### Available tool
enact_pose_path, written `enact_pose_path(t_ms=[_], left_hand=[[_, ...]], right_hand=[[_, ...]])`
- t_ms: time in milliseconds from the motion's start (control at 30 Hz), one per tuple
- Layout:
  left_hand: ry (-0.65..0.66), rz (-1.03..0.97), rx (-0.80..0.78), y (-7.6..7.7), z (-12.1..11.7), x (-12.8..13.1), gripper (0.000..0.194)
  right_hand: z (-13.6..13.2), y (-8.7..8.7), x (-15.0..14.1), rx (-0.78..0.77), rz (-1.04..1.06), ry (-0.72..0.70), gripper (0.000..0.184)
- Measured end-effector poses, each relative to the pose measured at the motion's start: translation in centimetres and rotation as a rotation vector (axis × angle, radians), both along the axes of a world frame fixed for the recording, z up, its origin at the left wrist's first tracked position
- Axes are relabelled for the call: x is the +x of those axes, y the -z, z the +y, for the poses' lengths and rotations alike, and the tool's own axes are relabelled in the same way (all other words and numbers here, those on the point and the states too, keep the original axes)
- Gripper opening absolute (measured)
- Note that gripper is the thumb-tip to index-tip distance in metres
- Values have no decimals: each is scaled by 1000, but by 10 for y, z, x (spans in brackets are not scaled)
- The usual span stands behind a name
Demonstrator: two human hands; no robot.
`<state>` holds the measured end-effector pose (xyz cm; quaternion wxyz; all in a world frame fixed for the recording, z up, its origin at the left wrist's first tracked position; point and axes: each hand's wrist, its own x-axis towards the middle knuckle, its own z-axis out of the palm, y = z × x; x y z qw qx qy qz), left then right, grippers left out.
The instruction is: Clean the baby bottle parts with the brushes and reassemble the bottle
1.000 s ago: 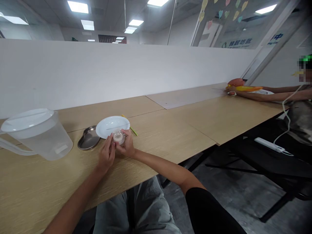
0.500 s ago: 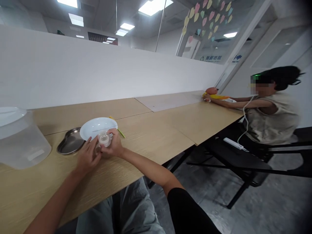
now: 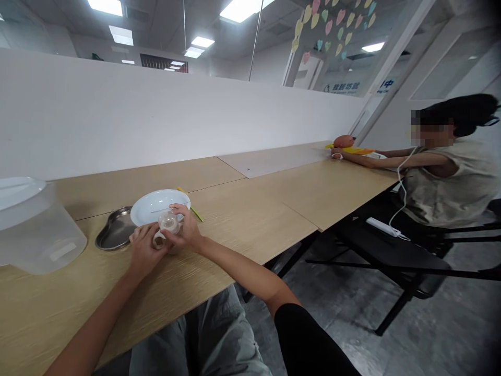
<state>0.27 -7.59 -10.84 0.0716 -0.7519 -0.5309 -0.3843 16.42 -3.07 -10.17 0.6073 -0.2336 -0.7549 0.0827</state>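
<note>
A baby bottle [image 3: 169,222] with a clear domed cap and a white collar is tilted toward me between my two hands. My right hand [image 3: 188,228] grips it from the right, thumb and fingers around the cap and collar. Lower down on the left, my left hand [image 3: 147,244] has its fingers closed around the bottle's body, by a white curved part like a handle. Fingers hide much of the body. Just behind the bottle stands a white bowl [image 3: 151,204]. A kidney-shaped metal tray [image 3: 114,230] lies left of my left hand.
A yellow-green stick [image 3: 197,214] lies right of the bowl. At far left stands a translucent plastic bucket [image 3: 43,240] with a white lid. A co-worker [image 3: 454,177] sits at right, hands on a doll [image 3: 344,141]. A white power strip [image 3: 381,227] rests on a black chair [image 3: 399,256].
My left hand has gone from spread fingers beside the bottle to closing around its lower part. My right hand keeps its hold. The view has shifted slightly.
</note>
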Motion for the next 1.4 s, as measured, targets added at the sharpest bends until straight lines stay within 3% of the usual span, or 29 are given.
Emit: enact_pose_path(t_ms=[133,533,900,1133,1267,1400], left_hand=[[27,-13,3,-5,-5,2,43],[59,-29,24,-7,-9,5,44],[80,-26,48,-8,-9,3,53],[73,17,5,-8,-7,1,47],[63,4,-7,-10,-9,1,50],[71,3,0,-10,-9,1,55]], right_hand=[[-3,3,-1,-113,33,-46,62],[-6,-3,0,-239,160,-106,55],[-7,-3,0,-191,145,-80,55],[-9,-4,1,56,74,-110,54],[-6,-4,0,26,139,-105,60],[0,-8,4,-55,340,-69,58]])
